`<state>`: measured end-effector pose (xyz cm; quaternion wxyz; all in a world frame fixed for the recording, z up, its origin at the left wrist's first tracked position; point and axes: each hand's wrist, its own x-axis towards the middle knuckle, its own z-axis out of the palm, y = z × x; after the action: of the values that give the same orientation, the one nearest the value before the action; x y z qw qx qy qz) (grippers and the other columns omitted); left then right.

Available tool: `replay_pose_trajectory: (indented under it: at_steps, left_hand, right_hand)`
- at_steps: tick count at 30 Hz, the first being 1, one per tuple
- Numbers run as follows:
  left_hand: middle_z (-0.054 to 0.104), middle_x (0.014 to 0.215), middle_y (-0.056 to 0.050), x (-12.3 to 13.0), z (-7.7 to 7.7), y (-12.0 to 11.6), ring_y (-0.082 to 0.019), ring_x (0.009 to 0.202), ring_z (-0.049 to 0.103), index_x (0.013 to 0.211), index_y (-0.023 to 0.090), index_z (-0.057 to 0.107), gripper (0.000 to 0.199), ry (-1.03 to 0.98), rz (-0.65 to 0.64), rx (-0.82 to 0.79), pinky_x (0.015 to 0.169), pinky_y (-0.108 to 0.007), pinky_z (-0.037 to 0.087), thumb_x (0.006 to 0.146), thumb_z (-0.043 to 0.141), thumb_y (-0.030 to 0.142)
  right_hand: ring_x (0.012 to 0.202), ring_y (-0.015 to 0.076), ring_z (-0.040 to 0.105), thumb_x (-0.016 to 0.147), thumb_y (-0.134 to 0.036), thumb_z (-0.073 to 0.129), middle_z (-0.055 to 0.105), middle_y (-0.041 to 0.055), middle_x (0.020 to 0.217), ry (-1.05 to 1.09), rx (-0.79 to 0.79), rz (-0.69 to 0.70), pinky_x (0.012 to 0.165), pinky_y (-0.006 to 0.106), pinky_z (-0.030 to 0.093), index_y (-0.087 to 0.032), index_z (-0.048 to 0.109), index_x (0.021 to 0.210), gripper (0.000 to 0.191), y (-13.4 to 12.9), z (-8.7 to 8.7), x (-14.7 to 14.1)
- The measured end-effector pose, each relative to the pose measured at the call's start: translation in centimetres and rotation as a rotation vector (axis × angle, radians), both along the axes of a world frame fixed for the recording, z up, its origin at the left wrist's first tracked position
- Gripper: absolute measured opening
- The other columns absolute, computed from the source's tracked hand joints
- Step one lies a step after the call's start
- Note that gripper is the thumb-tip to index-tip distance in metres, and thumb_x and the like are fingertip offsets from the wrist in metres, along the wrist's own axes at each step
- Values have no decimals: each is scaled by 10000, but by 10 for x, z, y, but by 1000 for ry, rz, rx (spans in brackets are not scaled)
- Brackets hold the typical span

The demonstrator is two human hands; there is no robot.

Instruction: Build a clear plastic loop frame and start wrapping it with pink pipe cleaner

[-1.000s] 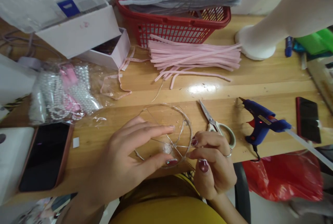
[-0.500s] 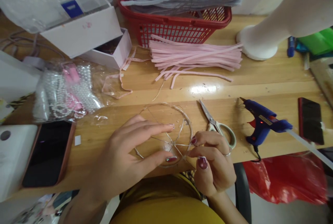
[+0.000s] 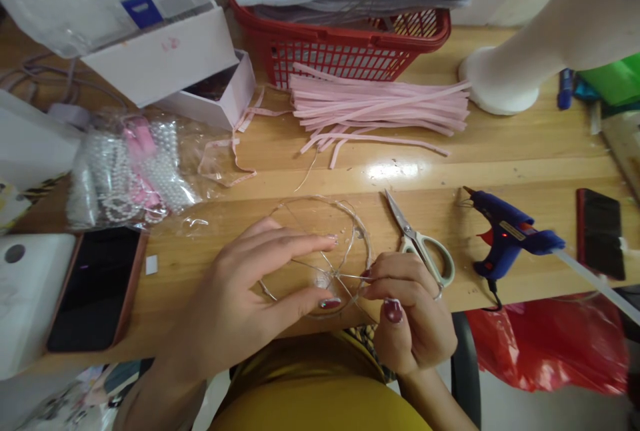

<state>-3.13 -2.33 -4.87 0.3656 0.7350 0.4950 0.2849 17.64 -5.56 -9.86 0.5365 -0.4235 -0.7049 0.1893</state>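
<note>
A round frame of thin wire (image 3: 369,244), with several wires crossing near its centre, lies at the table's front edge. My left hand (image 3: 255,284) rests over its left part, thumb and fingers spread wide around the crossing wires. At the frame's right side my right hand (image 3: 413,307) has its fingers curled, with a wire spoke running to the fingertips. Just beyond that hand are scissors (image 3: 407,231) with pale handles, their blades pointing away.
A blue glue gun (image 3: 515,231) and a phone (image 3: 600,234) lie right. Behind are pink fuzzy stems (image 3: 375,107), a red basket (image 3: 340,37) and a white stand (image 3: 500,84). Left are bagged pearl beads (image 3: 135,171), a white box (image 3: 235,94) and another phone (image 3: 95,291).
The fingers of my right hand have curled in slightly over the wire. My left hand keeps its spread pose. The whole view has shifted a little.
</note>
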Motion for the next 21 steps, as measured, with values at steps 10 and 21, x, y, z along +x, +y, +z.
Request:
replay_pose_trajectory:
  at_steps: [10,21]
  left_hand:
    - [728,1012,11,0,1,0,-152,885,618,1181,297,670,373,-1,-10,6,795,-269,504,814,741,284]
    - [729,1039,15,2,0,-2,-146,924,624,1191,287,659,381,-28,-10,3,824,-264,500,819,736,253]
  right_hand:
    - [761,190,605,850,-95,487,606,51,818,-35,-17,2,647,356,497,-163,642,915,182,0,4,2]
    - [784,192,605,821,-77,512,602,50,845,-66,-38,23,657,352,491,-162,634,947,195,-2,6,2]
